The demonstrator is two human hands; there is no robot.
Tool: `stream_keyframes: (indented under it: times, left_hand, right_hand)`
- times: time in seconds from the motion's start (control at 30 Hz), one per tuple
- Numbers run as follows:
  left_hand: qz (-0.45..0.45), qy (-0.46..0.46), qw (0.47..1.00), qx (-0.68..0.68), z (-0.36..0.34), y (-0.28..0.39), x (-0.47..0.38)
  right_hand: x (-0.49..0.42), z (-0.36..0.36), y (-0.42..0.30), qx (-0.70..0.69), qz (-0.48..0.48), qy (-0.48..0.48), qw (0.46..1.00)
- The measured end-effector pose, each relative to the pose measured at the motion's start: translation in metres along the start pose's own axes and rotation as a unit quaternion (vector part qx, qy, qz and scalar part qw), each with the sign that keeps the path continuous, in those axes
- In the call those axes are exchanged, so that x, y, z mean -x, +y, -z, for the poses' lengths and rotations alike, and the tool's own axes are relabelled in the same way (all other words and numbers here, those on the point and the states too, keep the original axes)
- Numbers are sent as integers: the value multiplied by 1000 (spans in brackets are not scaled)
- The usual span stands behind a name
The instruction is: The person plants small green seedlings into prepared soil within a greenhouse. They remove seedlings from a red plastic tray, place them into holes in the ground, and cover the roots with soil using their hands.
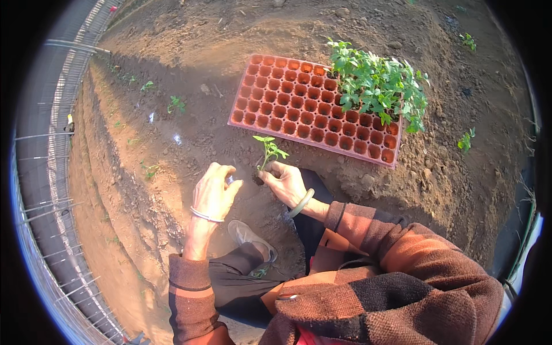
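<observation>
My right hand [282, 180] pinches a small green seedling [269, 151] low down, near its dark root plug [257, 177], just below the near edge of a reddish plastic cell tray [297, 101]. Left of it, my left hand [215, 189] is raised with the fingers curled around a small whitish-blue item [230, 180], too small to identify. The tray lies on the soil with many vacant cells; leafy seedlings [375, 82] crowd its right end.
Young plants [176, 104] grow in the soil at the left, and others [466, 140] at the right. White-blue specks [177, 139] lie on the ground. My shoe [250, 237] is below the hands. Dark sheeting and metal rods [47, 136] run along the left edge.
</observation>
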State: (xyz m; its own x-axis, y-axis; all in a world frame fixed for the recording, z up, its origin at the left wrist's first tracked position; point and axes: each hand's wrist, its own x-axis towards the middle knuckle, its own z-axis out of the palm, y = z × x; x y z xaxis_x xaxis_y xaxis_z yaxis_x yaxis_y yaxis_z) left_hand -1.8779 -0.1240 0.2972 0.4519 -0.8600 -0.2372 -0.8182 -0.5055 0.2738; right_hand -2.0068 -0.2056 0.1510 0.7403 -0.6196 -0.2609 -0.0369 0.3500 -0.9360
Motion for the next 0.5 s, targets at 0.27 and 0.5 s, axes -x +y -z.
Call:
stream_keyframes:
  times: [0.27, 0.5]
  left_hand:
    - [17, -47, 998, -35, 30, -2, 30]
    - [238, -45, 952, 188, 31, -47, 83]
  right_hand:
    - [15, -49, -43, 90, 220, -59, 970]
    - [23, -105, -23, 98, 309, -156, 933]
